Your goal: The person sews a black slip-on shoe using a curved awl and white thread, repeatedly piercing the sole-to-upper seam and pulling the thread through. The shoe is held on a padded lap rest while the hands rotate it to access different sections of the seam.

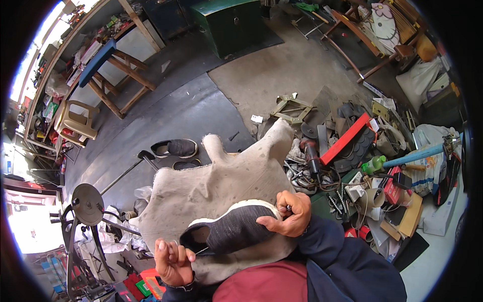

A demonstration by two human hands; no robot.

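Note:
A dark grey knit slip-on shoe [234, 229] with a white sole lies on its side across a grey-beige cloth [176, 194] over my lap. My right hand [291, 215] closes round its toe end, thumb pressed on the upper. Between those fingers shows the dark end of a small thin tool [289, 207]; the rest is hidden. Beside the shoe's heel opening, my left hand [173, 262] is raised with curled fingers, and whatever it pinches is too fine to make out. Beyond the cloth, another dark shoe [175, 148] rests on the floor.
At left stands a metal stand with a round disc [87, 204]. Close on my right are piled tools, including an angle grinder [311, 157], a red bar [345, 138] and a green bottle [373, 165]. Farther off are a blue-topped stool [98, 61] and a green chest [231, 25].

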